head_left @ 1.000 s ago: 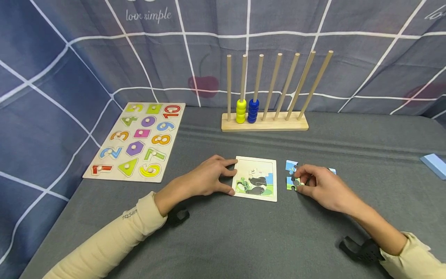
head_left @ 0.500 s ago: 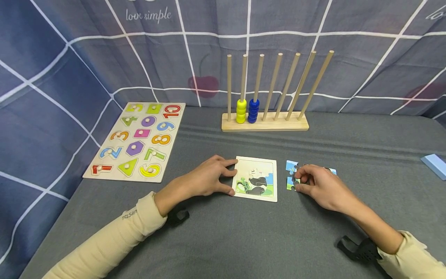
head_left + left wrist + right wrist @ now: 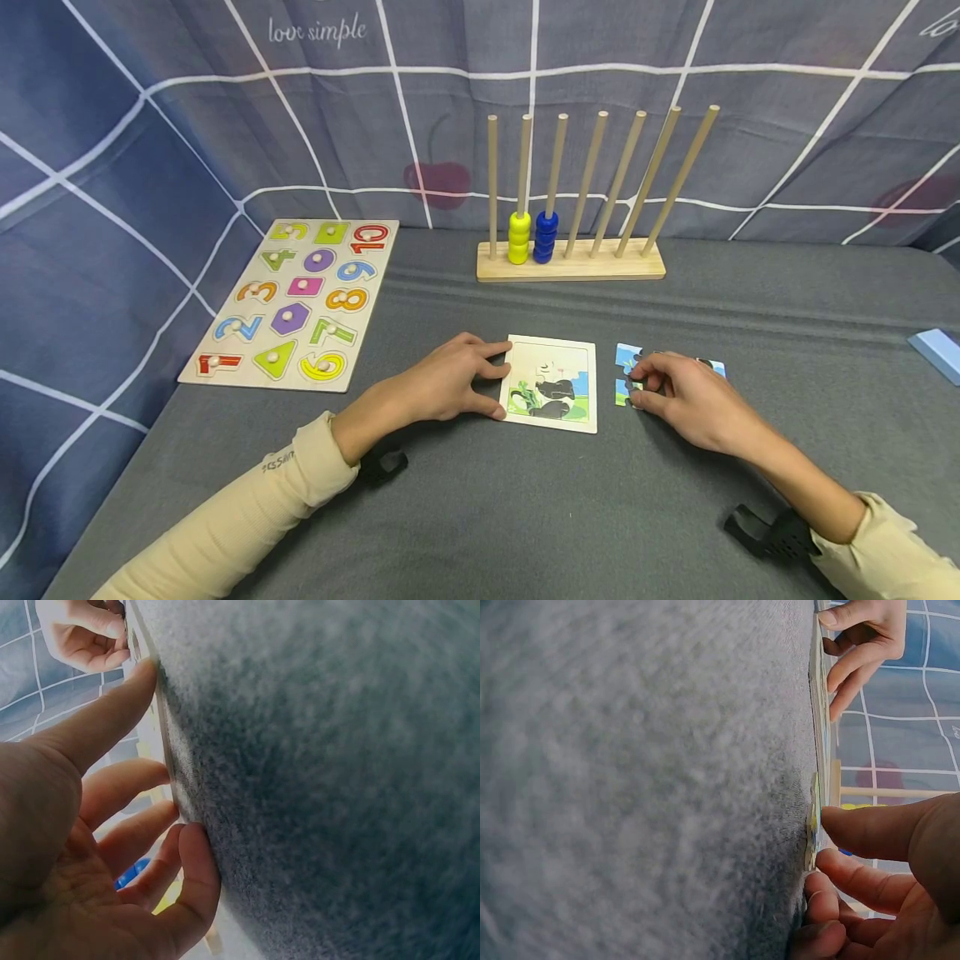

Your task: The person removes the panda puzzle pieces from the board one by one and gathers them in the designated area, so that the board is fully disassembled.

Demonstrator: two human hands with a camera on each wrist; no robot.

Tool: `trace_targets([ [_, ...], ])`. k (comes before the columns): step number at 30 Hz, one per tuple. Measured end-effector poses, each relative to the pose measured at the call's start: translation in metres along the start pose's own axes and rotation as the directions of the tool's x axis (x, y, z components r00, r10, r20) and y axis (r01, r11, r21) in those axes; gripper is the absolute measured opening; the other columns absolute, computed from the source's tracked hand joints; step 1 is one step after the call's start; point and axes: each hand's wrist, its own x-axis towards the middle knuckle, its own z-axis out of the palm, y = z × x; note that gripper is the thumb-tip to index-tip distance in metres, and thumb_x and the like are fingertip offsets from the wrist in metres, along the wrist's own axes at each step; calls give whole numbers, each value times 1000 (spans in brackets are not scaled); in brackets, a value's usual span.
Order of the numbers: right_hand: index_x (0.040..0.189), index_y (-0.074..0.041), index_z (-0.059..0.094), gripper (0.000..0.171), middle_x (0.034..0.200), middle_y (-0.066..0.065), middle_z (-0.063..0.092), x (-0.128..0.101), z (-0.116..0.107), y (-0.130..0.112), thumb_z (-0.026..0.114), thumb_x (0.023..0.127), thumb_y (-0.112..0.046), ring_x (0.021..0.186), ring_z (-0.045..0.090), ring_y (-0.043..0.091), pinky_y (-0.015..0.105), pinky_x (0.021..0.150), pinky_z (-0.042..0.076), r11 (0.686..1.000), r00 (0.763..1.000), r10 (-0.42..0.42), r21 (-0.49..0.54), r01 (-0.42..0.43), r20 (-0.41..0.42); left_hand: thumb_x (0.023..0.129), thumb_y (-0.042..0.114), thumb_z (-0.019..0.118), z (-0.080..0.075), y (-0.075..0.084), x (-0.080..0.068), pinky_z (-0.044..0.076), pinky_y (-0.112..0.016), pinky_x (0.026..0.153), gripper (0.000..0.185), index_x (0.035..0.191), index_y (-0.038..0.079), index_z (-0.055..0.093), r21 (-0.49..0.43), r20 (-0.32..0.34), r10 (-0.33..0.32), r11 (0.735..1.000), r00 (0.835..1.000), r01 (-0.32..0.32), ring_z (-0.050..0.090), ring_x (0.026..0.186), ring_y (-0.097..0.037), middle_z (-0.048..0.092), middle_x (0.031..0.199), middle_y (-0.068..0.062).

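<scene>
On the grey cloth, right hand (image 3: 686, 400) grip pinching loose puzzle pieces (image 3: 627, 358); left hand (image 3: 442, 385) relaxed against puzzle board (image 3: 555, 385).

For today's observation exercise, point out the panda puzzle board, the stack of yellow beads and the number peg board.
panda puzzle board (image 3: 552, 385), head view, on the panda picture at its middle.
yellow beads (image 3: 519, 238), head view, middle of the stack on its rod.
number peg board (image 3: 294, 302), head view, on the bare wood near its centre.
</scene>
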Motion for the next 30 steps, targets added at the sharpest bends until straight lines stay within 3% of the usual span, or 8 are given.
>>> trace_targets([
  [19,100,-9,71,15,86,-5,61,3,2,-12,73,87,-3,69,51,8,26,62,43,988,995,-101,114,102,-15,82,35,81,-3,4,0,37,-44,105,63,134,5,61,12,11,-8,1000,1000,8,43,129,-31,40,154,-8],
  [30,103,-7,69,17,83,-4,57,23,17,-33,70,87,-1,73,52,13,29,65,43,977,990,-135,172,124,51,82,36,80,-3,2,0,37,-44,106,63,135,6,61,-2,17,-10,1000,1000,10,43,130,-30,39,154,-8],
])
